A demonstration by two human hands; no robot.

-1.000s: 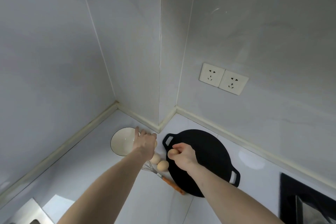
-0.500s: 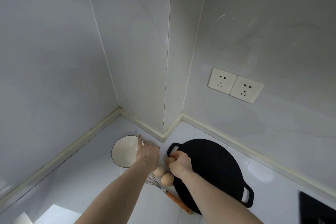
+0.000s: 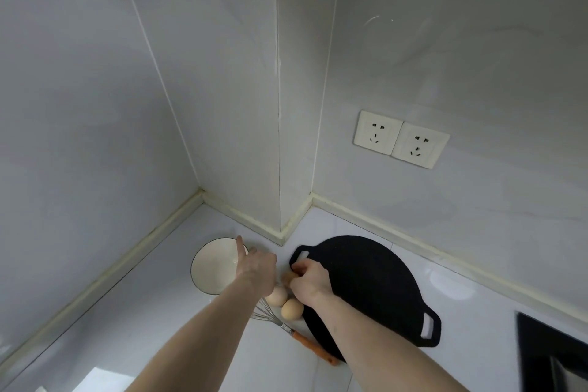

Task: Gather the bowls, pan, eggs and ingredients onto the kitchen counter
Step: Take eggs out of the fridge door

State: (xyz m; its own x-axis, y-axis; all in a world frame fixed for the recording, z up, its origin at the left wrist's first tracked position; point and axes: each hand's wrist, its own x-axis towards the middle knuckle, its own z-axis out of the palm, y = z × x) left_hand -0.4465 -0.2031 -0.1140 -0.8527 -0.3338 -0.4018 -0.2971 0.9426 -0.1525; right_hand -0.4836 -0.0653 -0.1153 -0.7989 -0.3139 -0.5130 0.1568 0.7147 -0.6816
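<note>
Right hand has dropped since 1 s ago: then it held the third egg up above the other two, now it's down at the surface, fingers curled round that egg, which sits at 12 o'clock of the egg pair, just beside the pan's near handle. Can't tell if the egg is touching down yet.

Left hand barely moved: fingers extended and relaxed, index reaching over the bowl's 3 o'clock rim, holding nothing.

Two eggs unchanged, resting on the whisk wires at the pan's 9 o'clock edge.

Read: egg three is about placed. Bowl, pan, eggs gathered in the corner; ingredients not visible, so the task looks partway. Roll risk on release.
</note>
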